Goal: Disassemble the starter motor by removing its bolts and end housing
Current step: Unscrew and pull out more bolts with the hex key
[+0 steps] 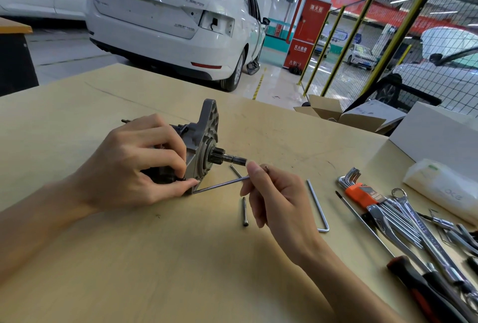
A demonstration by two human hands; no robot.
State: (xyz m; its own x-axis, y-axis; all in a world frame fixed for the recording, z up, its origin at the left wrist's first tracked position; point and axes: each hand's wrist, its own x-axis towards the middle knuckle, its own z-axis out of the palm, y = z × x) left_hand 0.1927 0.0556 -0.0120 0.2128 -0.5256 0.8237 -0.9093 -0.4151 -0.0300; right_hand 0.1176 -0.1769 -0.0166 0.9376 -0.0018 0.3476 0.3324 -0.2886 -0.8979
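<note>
On the wooden workbench (129, 258), the left hand (129, 164) curls round the starter motor (199, 146), steadying it with its end housing (208, 126) facing right. The right hand (271, 193) pinches a hex key (219, 185) seated low in the housing, likely to turn a bolt. One removed bolt (244, 211) lies just beside that hand.

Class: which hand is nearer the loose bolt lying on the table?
Right. The right hand, holding a hex key, is just right of the bolt; the left hand grips the motor farther left.
</note>
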